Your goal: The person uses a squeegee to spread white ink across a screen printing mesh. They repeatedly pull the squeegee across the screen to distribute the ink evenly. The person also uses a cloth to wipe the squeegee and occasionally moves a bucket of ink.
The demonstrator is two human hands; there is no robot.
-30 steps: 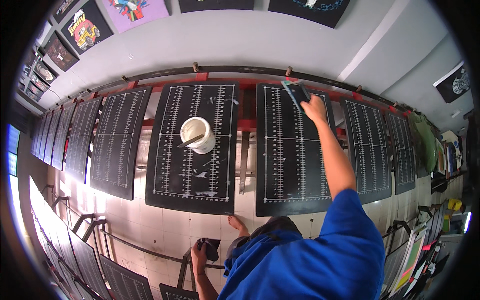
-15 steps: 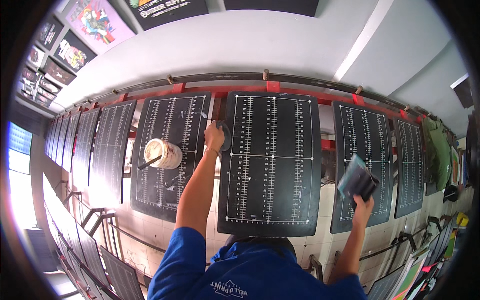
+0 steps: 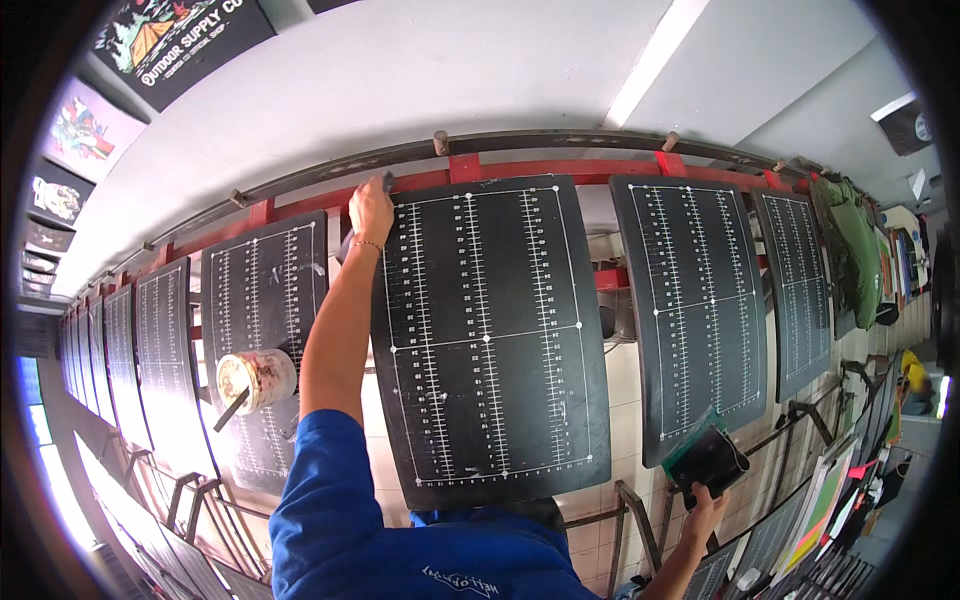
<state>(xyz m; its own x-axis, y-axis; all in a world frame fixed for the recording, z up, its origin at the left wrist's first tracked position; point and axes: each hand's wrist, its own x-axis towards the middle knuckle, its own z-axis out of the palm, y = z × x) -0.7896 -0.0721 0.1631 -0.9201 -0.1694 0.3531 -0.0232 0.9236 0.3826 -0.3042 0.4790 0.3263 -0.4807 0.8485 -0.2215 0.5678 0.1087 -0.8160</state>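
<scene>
We see a bright blue cloth shirt (image 3: pixel 400 560) with a short, loose sleeve (image 3: pixel 322 480), which ends on the upper arm, and on its body there is a small white print (image 3: pixel 462 583) of thin outline and letters. Around the wrist of the bare left hand (image 3: pixel 371 210) we notice a thin, brownish bracelet (image 3: pixel 369 243); the right hand (image 3: pixel 707 512) is also bare. Beyond the shirt we see a narrow part of a dark cloth garment (image 3: pixel 540 513).

Poster (image 3: pixel 178 50) and shirt (image 3: pixel 400 550) bear lettering; black boards (image 3: pixel 515 390), numerals.
</scene>
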